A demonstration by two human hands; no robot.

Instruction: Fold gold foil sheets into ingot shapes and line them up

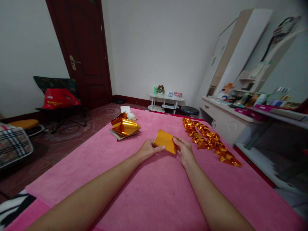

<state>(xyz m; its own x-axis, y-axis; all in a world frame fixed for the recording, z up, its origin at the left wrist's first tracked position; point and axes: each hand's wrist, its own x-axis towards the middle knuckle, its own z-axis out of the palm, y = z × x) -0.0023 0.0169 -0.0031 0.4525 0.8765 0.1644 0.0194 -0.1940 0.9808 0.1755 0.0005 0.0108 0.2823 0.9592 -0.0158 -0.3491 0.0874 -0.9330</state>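
Note:
A folded sheet of gold foil paper point(165, 140) is held just above the pink cloth, in the middle of the view. My left hand point(149, 149) pinches its near left edge. My right hand point(184, 149) grips its right edge with closed fingers. A loose stack of flat gold foil sheets point(124, 127) lies on the cloth to the left of my hands. To the right, a long row of several folded gold foil pieces point(209, 140) runs from far to near.
The pink cloth point(154, 192) covers a wide flat surface. A small white object point(131, 116) lies behind the stack. A dark red door point(81, 51), a chair with a red bag point(59, 98), a low white table point(165, 98) and a cluttered dresser point(240, 109) surround it.

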